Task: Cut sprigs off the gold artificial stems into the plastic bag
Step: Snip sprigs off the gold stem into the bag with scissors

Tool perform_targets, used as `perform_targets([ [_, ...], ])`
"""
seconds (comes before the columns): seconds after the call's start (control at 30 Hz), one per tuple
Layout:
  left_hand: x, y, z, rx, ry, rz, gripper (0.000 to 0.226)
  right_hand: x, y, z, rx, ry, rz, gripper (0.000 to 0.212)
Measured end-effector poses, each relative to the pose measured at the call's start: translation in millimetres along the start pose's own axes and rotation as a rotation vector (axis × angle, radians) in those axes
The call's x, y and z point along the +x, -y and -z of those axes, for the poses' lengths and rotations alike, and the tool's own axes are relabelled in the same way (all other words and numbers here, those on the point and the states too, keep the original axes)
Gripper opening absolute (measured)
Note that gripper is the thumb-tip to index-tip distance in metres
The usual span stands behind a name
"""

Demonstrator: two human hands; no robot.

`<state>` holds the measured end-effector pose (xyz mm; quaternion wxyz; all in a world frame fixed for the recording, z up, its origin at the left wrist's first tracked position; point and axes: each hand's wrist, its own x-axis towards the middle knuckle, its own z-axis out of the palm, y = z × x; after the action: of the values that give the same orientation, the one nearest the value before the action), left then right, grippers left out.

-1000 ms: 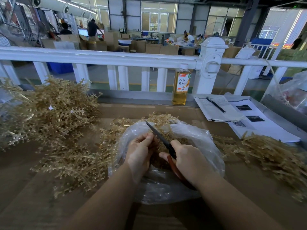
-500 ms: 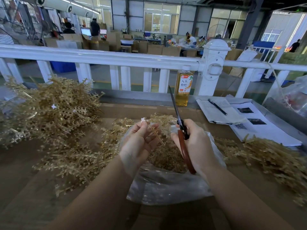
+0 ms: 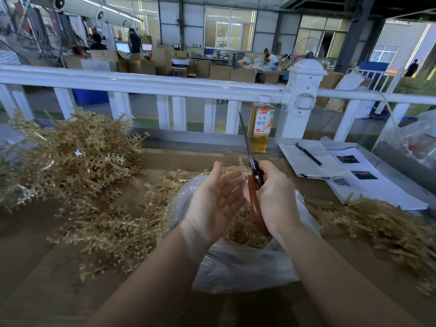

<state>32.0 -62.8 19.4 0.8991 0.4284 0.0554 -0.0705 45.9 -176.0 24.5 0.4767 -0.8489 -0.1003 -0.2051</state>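
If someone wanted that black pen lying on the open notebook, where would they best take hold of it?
Best pinch the slim black pen near its middle, coming from above. It lies flat and diagonal on the white notebook, so the fingers should straddle its narrow width, from the near-left and far-right sides.

Clear plastic bottle of amber liquid [image 3: 259,128], white cap, standing at the white railing: label bears the Chinese characters 人参 over 枸杞 in dark print, with a small red square logo above, too small to read.

White printed sheet [image 3: 368,182] on the surface: QR code, plus dark photos; its text is illegible.

Open notebook [image 3: 311,161]: handwriting unreadable.
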Motion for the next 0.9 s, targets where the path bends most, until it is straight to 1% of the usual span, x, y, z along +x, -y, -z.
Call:
perform_targets([
  [0.1,7.3,0.7,5.4,0.095,-0.210,-0.123,0.024,6.3,2.3,10.7,0.132,0.015,-0.035,0.030],
  [0.13,9.4,0.8,8.3,0.142,-0.255,-0.158,0.013,8.1,3.6,14.3,0.179,0.015,-0.049,0.033],
  [0.17,10.4,0.6,10.2,0.169,-0.272,-0.178,0.007,9.9,4.3,17.7,0.211,0.016,-0.062,0.034],
  [0.2,10.5,-0.2,10.8,0.184,-0.265,-0.177,0.016,11.4,4.9,20.7,0.239,0.023,-0.076,0.034],
  [0.23,11.4,-1.1,11.4,0.176,-0.241,-0.154,0.029,12.2,5.7,23.5,0.274,0.038,-0.094,0.032],
  [0.3,13.9,-3.3,11.0,0.179,-0.194,-0.074,0.049,11.7,5.5,27.6,0.351,0.084,-0.132,0.031],
  [0.33,14.6,-4.8,11.3,0.190,-0.160,-0.027,0.047,10.9,5.0,28.9,0.387,0.107,-0.148,0.030],
  [0.43,13.1,-8.4,12.5,0.227,-0.063,0.059,0.009,8.5,0.6,28.7,0.459,0.142,-0.193,0.031],
  [0.47,12.1,-8.4,13.8,0.210,-0.046,0.071,0.010,8.6,-1.5,27.2,0.466,0.137,-0.206,0.031],
  [0.57,10.7,-7.8,18.0,0.040,-0.043,0.078,0.006,9.0,-8.0,23.1,0.481,0.101,-0.232,0.030],
  [0.67,11.4,-7.6,21.3,-0.132,-0.089,0.055,0.007,9.5,-13.7,21.2,0.598,0.042,-0.267,0.030],
  [0.73,12.1,-8.0,22.0,-0.192,-0.124,0.050,0.009,10.9,-16.9,21.6,0.652,0.010,-0.278,0.030],
  [0.77,12.5,-8.3,21.7,-0.214,-0.135,0.059,0.012,11.7,-18.0,21.9,0.660,0.004,-0.271,0.030],
  [0.87,11.7,-9.0,20.4,-0.335,-0.158,0.120,0.033,13.6,-18.6,21.0,0.705,-0.013,-0.265,0.030],
  [0.9,11.5,-9.1,20.7,-0.388,-0.165,0.133,0.032,14.0,-19.0,20.6,0.719,-0.024,-0.269,0.030],
])
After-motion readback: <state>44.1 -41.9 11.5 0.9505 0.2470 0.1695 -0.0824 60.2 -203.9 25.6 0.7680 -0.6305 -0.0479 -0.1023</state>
